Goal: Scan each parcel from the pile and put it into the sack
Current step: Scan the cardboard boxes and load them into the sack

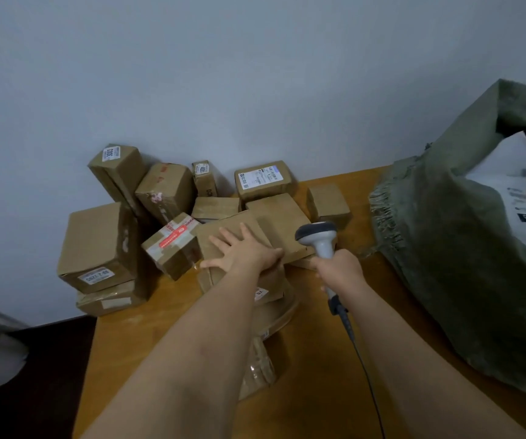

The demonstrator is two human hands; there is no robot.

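2 bare forearms, no sleeves, left hand [245, 252] and right hand [340, 269] without gloves or rings.

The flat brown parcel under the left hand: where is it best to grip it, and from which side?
Probably by its near left edge, coming from the left. The flat parcel lies tilted on other boxes, so that edge is raised and free. The left hand rests spread on it already; the right hand holds the scanner.
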